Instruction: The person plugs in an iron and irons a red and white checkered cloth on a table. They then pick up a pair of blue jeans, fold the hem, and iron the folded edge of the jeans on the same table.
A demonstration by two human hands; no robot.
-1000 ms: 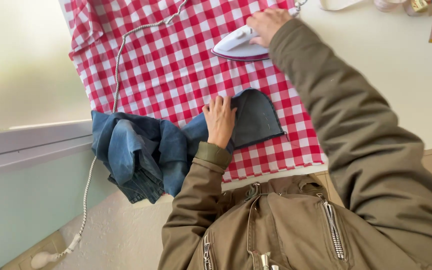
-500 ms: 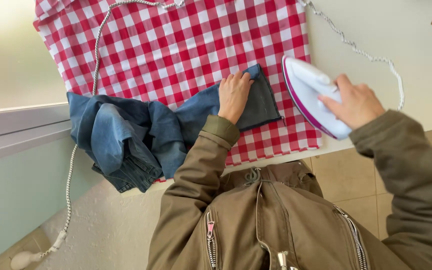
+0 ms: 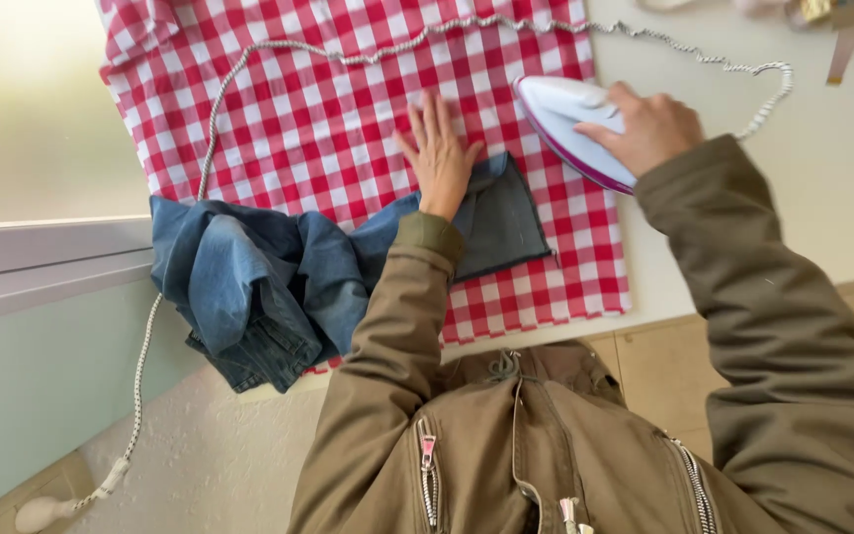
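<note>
One iron (image 3: 573, 129) sits in the right hand (image 3: 649, 127) grip; the left hand (image 3: 437, 153) lies flat, fingers spread, beside one pair of jeans (image 3: 279, 287).

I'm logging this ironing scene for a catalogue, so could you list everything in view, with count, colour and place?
Checked cloth: one, red and white, spread over the table.
Jeans: one pair, blue, bunched at the cloth's left edge, one leg end laid flat.
Iron: one, white with purple rim, at the cloth's right edge.
Cord: one, white speckled, looping across the cloth, down to a wall plug.
Table: one, cream.
Jacket: one, olive.
Left hand: flat on cloth and jeans.
Right hand: grip on the iron.
</note>
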